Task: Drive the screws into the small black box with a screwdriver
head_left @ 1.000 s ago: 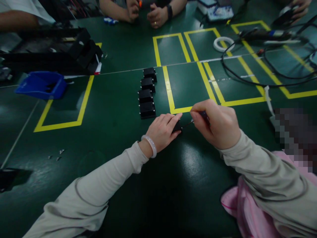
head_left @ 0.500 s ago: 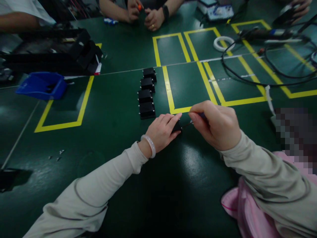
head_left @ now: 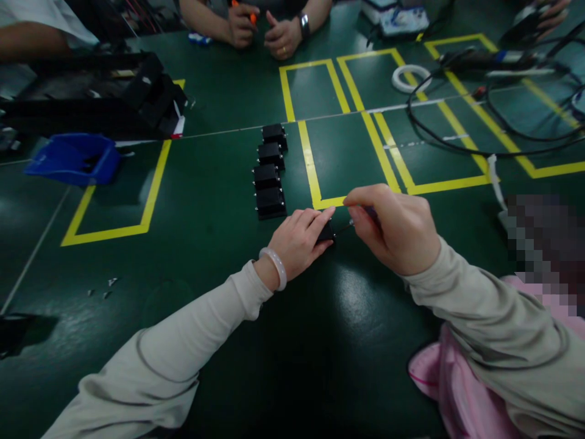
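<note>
Just right of the left hand point(head_left: 297, 241), a black block point(head_left: 326, 230) sits on the tabletop point(head_left: 205, 201), gripped by that hand's fingers. The right hand point(head_left: 397, 228), farther off to the right, has its fingers closed around a driver point(head_left: 351, 223), whose shaft slants near and left to the block's right end. Four blocks point(head_left: 271, 202) lie in a row on the far left side; nothing visible stands between shaft and block. Screws point(head_left: 112, 281) lie well apart, left.
</note>
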`<state>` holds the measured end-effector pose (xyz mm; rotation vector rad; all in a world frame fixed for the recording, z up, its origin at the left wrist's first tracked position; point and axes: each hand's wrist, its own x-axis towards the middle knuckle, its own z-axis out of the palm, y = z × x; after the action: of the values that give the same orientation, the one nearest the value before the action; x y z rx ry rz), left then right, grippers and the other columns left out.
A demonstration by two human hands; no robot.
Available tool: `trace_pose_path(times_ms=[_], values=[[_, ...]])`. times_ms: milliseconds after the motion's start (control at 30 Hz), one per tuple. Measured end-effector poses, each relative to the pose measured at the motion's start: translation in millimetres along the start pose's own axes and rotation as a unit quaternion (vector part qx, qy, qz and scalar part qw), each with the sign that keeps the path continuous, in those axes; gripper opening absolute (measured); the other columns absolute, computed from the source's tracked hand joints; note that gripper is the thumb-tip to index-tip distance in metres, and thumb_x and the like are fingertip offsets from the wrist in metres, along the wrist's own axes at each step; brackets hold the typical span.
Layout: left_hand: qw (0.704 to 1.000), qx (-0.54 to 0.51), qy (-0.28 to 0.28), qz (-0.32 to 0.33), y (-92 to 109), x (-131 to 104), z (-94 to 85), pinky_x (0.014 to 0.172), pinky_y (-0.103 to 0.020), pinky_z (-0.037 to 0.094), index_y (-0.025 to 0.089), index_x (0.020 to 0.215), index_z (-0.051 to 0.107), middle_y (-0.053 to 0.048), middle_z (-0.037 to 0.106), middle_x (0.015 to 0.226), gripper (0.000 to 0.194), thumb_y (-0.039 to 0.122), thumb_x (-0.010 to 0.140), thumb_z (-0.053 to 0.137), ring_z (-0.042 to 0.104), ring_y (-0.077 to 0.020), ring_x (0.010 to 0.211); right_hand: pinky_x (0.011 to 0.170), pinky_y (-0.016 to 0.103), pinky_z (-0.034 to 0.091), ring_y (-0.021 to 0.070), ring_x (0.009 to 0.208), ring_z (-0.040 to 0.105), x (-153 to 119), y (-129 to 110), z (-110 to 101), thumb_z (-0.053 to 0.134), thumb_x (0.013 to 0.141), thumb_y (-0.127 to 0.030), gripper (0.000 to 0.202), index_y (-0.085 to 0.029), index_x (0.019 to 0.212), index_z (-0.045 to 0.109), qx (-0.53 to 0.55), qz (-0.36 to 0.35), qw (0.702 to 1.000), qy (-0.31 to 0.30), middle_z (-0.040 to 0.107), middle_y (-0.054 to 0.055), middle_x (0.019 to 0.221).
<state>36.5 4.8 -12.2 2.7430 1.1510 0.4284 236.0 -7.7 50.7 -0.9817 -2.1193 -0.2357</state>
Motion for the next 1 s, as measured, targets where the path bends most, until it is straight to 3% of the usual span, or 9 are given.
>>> trace_pose_path(times_ms=[267,467,633,833,1000], values=[[1.0,0.012,0.008,0.004,0.9,-0.3,0.0,0.097,-0.042,0.052,0.01,0.145,0.042,-0.015,0.061,0.122,0.055,0.031,0.097,0.06,0.057,-0.0276,0.109,0.051,0.025,0.038,0.0104,0.049,0.053,1.9,1.1,-4.2,0.048,0.101,-0.029,0.026,-0.019,0.08,0.057,-0.037,0.007,0.999,-0.01,0.059,-0.001,0.058],[1.0,-0.002,0.009,0.002,-1.0,1.0,0.8,0.098,-0.043,0.053,0.01,0.143,0.044,-0.014,0.062,0.122,0.056,0.033,0.096,0.063,0.058,-0.028,0.108,0.053,0.023,0.041,0.009,0.05,0.051,2.4,-1.3,-6.4,0.045,0.097,-0.017,0.018,-0.014,0.097,0.063,-0.02,-0.002,1.0,-0.008,0.063,-0.001,0.065],[1.0,0.003,-0.003,0.011,-2.8,3.0,-1.5,0.097,-0.043,0.053,0.009,0.141,0.044,-0.015,0.062,0.121,0.055,0.033,0.095,0.064,0.058,-0.0283,0.107,0.049,0.023,0.037,0.0085,0.047,0.049,2.6,-0.3,-7.6,0.052,0.098,-0.025,0.021,-0.017,0.081,0.059,-0.021,-0.005,1.0,-0.018,0.056,-0.003,0.057],[1.0,0.01,-0.013,0.022,-3.2,5.7,-3.2,0.098,-0.043,0.052,0.009,0.138,0.046,-0.016,0.062,0.122,0.051,0.034,0.096,0.062,0.058,-0.0285,0.108,0.053,0.023,0.041,0.0088,0.052,0.053,1.9,-0.6,-7.0,0.047,0.097,-0.017,0.015,-0.015,0.095,0.061,-0.006,-0.008,1.0,-0.014,0.064,0.0,0.068],[1.0,0.011,-0.011,0.024,-3.6,5.4,-2.9,0.098,-0.043,0.052,0.008,0.138,0.046,-0.016,0.062,0.121,0.052,0.034,0.096,0.062,0.057,-0.0287,0.107,0.05,0.025,0.036,0.0092,0.048,0.049,-0.4,0.2,-6.4,0.052,0.099,-0.027,0.021,-0.017,0.082,0.058,-0.023,-0.012,1.0,-0.012,0.057,-0.002,0.059]])
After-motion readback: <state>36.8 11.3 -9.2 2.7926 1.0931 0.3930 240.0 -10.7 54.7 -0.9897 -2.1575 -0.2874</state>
